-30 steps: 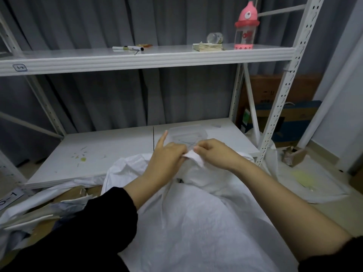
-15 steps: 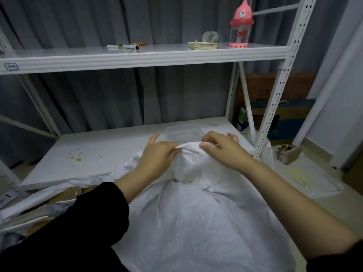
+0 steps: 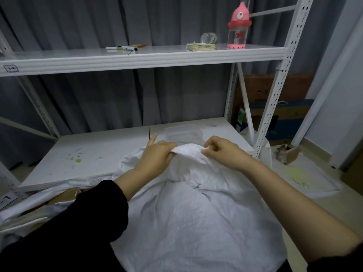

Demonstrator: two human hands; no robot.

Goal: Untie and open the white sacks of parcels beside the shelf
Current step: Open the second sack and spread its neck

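A full white woven sack (image 3: 196,218) stands in front of me, its gathered top bunched up at the edge of the white shelf (image 3: 88,156). My left hand (image 3: 157,156) pinches the left side of the top fold, index finger pointing out. My right hand (image 3: 224,152) pinches the right side of the same fold. The fabric is stretched flat between both hands. Whatever ties the neck is hidden in the creases below. A second white sack (image 3: 25,209) lies open at the lower left with brown parcels showing inside.
A clear plastic box (image 3: 182,132) sits on the lower shelf board just behind my hands. The upper shelf holds markers (image 3: 121,48), a paper stack (image 3: 201,47) and a pink bottle (image 3: 237,26). Cardboard boxes (image 3: 275,107) and a small open carton (image 3: 286,154) stand on the right.
My hands have drawn apart along the sack's top, spreading the small pinched tab into a wider fold. The view has shifted slightly.
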